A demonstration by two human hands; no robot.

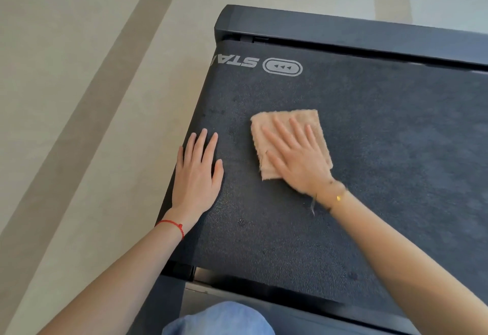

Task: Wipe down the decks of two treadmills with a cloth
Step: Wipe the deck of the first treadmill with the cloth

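A dark textured treadmill deck fills the middle and right of the head view, with a white logo near its far left corner. A folded peach cloth lies flat on the deck. My right hand presses on the cloth with straight, spread fingers. My left hand rests flat on the deck's left edge, fingers straight, a red string on its wrist. Dark damp spots dot the belt near both hands.
The black end frame of the treadmill crosses the top. A side rail runs along the near edge. My knee in blue denim shows at the bottom. Beige floor with darker stripes lies to the left.
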